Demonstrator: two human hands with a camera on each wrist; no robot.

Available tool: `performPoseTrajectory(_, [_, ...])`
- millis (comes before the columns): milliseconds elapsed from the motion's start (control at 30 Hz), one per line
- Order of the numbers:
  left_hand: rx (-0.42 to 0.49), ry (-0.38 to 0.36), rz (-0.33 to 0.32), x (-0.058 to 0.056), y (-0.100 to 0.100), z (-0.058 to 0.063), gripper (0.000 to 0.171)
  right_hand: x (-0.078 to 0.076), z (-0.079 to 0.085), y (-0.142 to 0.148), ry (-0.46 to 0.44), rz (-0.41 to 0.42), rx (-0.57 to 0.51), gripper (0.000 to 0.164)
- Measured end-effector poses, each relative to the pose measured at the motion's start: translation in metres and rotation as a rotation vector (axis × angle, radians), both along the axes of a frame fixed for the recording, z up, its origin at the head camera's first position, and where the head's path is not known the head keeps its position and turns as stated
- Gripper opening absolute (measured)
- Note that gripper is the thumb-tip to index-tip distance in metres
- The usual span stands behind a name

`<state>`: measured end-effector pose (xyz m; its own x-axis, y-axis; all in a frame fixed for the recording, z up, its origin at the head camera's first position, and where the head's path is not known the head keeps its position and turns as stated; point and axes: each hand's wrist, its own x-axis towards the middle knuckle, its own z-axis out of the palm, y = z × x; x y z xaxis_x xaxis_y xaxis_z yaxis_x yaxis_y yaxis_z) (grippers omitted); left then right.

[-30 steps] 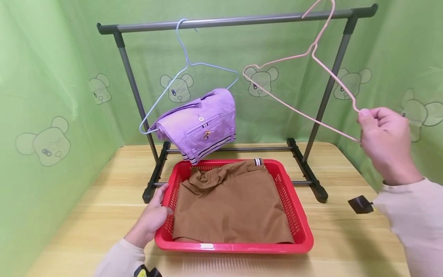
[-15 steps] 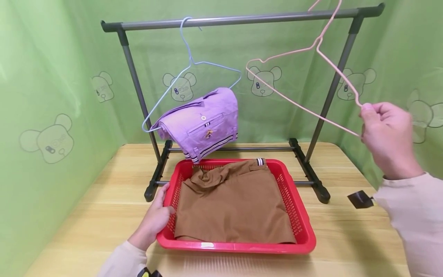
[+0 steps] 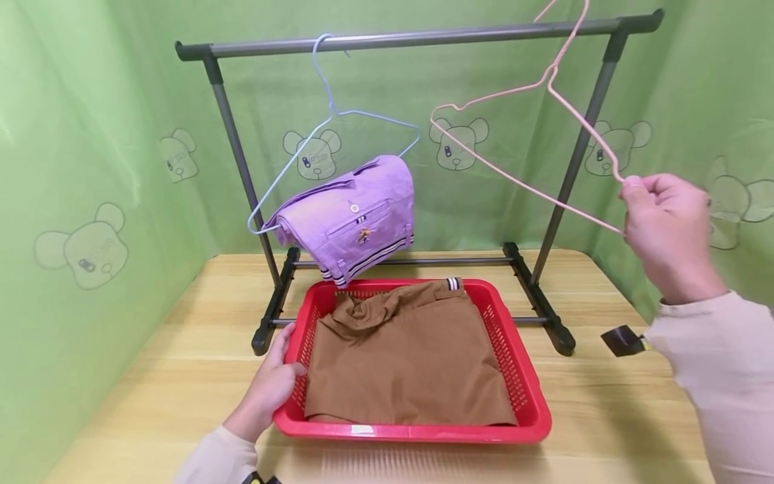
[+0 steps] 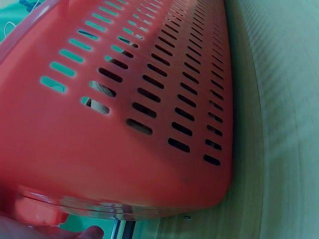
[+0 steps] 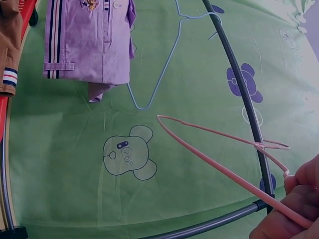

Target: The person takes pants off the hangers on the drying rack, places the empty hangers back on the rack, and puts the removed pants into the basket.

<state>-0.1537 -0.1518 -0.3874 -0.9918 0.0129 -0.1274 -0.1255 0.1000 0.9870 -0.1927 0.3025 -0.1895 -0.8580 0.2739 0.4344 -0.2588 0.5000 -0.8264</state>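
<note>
In the head view my right hand (image 3: 671, 235) pinches the right end of a pink wire hanger (image 3: 526, 181), which carries no garment. Its hook overlaps the rack's bar (image 3: 423, 40), and the frame's top edge cuts off the bend, so whether it rests on the bar I cannot tell. My left hand (image 3: 270, 384) holds the left rim of a red plastic basket (image 3: 537, 390), thumb over the inside and fingers outside. Brown trousers (image 3: 411, 363) lie folded in the basket. Lilac trousers (image 3: 363, 215) hang folded over a blue wire hanger (image 3: 331, 113) on the bar's left part.
Dark feet (image 3: 538, 302) of the rack stand on the wooden table (image 3: 605, 403), just behind the basket. Green cloth (image 3: 78, 336) with bear prints surrounds the table. In the left wrist view the basket's slotted side wall (image 4: 149, 89) fills most of the picture.
My right hand and the pink hanger have risen a little against the rack over the last second. My left hand stays on the basket rim, while the whole head view shifts slightly.
</note>
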Motion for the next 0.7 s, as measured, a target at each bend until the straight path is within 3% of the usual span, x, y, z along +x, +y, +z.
performPoseTrajectory(700, [0.016, 0.000, 0.006, -0.0013, -0.0017, -0.0026, 0.081, -0.0080, -0.0058, -0.0014, -0.047, -0.061, 0.043, 0.017])
